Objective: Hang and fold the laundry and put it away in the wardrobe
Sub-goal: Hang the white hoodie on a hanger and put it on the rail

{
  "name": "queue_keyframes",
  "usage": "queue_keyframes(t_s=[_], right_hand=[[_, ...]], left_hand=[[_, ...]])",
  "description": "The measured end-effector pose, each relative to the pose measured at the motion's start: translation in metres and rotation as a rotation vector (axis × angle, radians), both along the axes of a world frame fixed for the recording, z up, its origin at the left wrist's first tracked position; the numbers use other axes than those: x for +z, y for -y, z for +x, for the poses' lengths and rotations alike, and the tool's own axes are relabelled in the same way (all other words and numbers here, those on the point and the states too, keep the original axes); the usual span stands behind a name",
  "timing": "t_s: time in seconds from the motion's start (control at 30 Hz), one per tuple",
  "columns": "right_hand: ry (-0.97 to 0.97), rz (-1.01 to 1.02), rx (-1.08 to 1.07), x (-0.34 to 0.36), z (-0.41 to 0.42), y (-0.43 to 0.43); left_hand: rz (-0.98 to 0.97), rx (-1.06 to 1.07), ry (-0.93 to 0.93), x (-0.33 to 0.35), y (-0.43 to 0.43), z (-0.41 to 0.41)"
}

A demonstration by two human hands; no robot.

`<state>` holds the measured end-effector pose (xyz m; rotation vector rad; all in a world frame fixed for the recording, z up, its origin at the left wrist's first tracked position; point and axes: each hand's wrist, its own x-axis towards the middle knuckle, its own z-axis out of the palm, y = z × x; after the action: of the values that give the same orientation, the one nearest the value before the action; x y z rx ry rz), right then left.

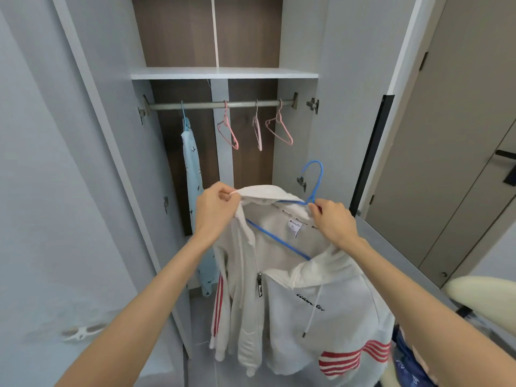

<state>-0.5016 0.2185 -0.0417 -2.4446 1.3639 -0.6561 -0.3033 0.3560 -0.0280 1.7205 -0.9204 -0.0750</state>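
The left hand (216,209) pinches the edge of the hood of the white hoodie (307,317). The right hand (333,222) is curled round the neck of the blue hanger (317,174), which sits partly inside the hoodie. The hoodie hangs from both hands in front of the open wardrobe (296,37). Three pink hangers (230,132) and a light blue cloth (192,169) hang on the rail (201,104).

We see the hoodie (307,317) as soft white cloth, fleecy and matt inside the hood; its zip pull (259,283) looks like dull metal; the blue hanger (317,177) is smooth, slightly glossy and plastic-looking; the pink hangers (230,132) share that sheen; the rail (206,105) is matt metal; the wardrobe back panel (178,32) shows dark wood grain; the shelf (223,73) is smooth matt white; the pale blue garment (192,169) is thin printed cloth.
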Motion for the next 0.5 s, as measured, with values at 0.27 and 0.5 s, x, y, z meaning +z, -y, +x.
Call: queue_keyframes(t_s=[0.27, 0.5], right_hand=[[0.106, -0.126, 0.156, 0.008, 0.031, -0.012], [0.062, -0.216, 0.259, 0.008, 0.05, 0.013]], left_hand=[[0.415, -0.166, 0.34, -0.022, 0.002, 0.019], [0.211, -0.023, 0.456, -0.013, 0.039, 0.033]])
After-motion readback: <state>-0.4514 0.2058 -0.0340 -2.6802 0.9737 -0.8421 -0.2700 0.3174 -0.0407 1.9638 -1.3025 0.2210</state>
